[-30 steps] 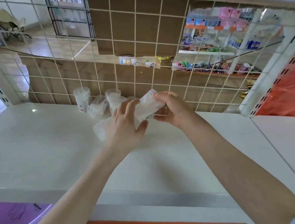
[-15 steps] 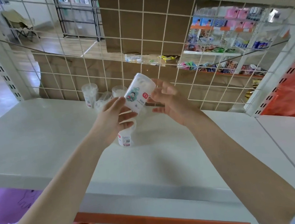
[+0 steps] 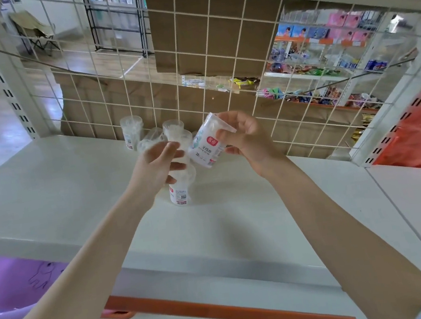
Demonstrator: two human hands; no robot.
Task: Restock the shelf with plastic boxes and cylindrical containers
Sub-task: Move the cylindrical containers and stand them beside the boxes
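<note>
A purple basket [image 3: 6, 285] sits low at the left, below the shelf [image 3: 49, 183]. Clear tubs [image 3: 132, 131] stand at the back of the shelf, against the grid [image 3: 303, 112]. The left hand [image 3: 153, 171] hangs with its fingers loosely curled in front of a front tub [image 3: 180, 194]; whether it grips that tub cannot be told. The front tub stands upright on the shelf and shows a barcode, a QR square and a red mark, all too small to read. The labelled tub [image 3: 205, 146] is tilted in the air, pinched near its top by the right hand [image 3: 249, 139]. Its label carries a red badge, what looks like 牙线棒, and "30" below. To place it well, I judge it should be turned upright with the label facing out, then set down beside the group without knocking the light tubs.
</note>
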